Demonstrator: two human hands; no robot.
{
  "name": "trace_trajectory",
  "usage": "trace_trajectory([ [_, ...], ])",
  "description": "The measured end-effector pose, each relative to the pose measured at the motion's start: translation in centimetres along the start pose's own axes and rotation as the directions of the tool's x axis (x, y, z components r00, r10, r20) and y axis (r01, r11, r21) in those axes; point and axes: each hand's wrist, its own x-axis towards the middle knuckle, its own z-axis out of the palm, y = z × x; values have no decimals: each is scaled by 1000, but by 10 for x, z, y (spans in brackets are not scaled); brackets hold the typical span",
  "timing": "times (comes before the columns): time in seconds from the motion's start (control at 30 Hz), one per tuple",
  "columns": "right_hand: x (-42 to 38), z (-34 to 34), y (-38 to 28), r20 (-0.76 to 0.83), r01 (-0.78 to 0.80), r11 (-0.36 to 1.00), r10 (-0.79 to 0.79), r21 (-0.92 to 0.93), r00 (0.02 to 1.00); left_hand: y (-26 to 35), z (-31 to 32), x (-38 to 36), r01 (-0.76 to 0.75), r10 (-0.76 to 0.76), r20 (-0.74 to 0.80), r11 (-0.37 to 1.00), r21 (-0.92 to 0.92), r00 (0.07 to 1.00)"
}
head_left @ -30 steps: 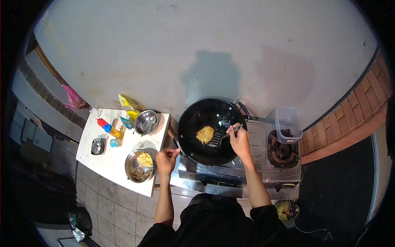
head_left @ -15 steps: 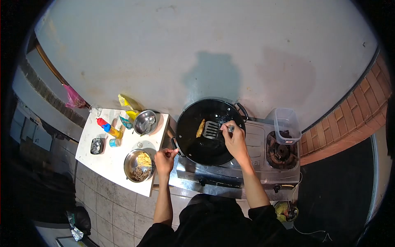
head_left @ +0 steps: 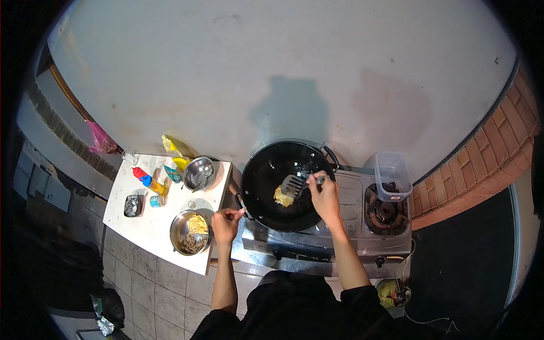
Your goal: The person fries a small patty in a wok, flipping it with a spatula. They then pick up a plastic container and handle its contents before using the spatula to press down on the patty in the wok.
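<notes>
A black wok point(head_left: 266, 218) with two loop handles sits on the left side of the stove. Inside it lies a small golden, omelette-like piece of food point(head_left: 283, 197). My right hand point(head_left: 325, 197) is closed around the handle of a slotted spatula point(head_left: 293, 185). The spatula's blade partly covers the food. At the wok's left side, my left hand point(head_left: 227, 224) is closed with its fingertips on the wok's handle point(head_left: 240, 204).
Left of the stove, a white table point(head_left: 147, 238) bears a pot point(head_left: 177, 245) with pale strips and brownish pieces, a metal bowl point(head_left: 199, 173), a yellow bottle point(head_left: 159, 187) and a small jar point(head_left: 157, 201). A clear plastic container point(head_left: 392, 170) stands behind the right burner point(head_left: 386, 212).
The food has gone from a narrow, edge-like strip to a broader flat patch nearer the wok's front. The spatula has moved slightly down over it. My left hand stays at the handle.
</notes>
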Motion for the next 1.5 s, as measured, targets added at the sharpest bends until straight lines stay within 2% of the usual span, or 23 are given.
trace_trajectory([
  [0.13,-7,-7,-3,9,-78,996,79,-43,997,1,0,0,-29,29,-9,1000,9,1000],
  [0.4,-39,-5,18,25,-185,982,184,41,983,-2,0,0,27,-28,21,999,38,999],
  [0.5,-42,-8,8,32,-218,975,219,-36,975,-4,1,0,0,0,3,1000,31,1000],
  [0.53,-42,-9,10,25,-217,975,218,-41,976,0,-1,1,-14,13,18,997,79,1000],
  [0.67,-44,-5,12,-7,-175,984,175,17,985,-8,3,1,-1,1,3,999,38,1000],
  [0.87,-42,-11,0,112,-174,985,173,-3,979,-14,5,3,12,-12,11,1000,14,1000],
  [0.93,-38,-15,-7,55,-108,993,106,36,993,-14,4,3,21,-21,13,1000,8,1000],
  [1.07,-19,-29,-16,10,41,999,-41,-16,999,-10,0,3,11,-12,28,999,33,1000],
  [1.13,-10,-34,-21,13,46,999,-46,-22,999,-3,-3,4,14,-15,41,999,36,999],
  [1.2,-4,-37,-24,100,36,992,-24,-119,995,4,-6,3,-44,43,28,998,46,999],
  [1.37,2,-32,-27,187,-14,979,53,-201,981,0,-4,4,-40,40,48,999,0,998],
  [1.47,6,-26,-29,205,-12,974,60,-225,977,-2,-4,4,-35,35,0,999,-34,999],
  [1.5,6,-23,-26,208,-9,974,57,-224,976,-4,-2,4,-44,44,-14,999,6,999],
])
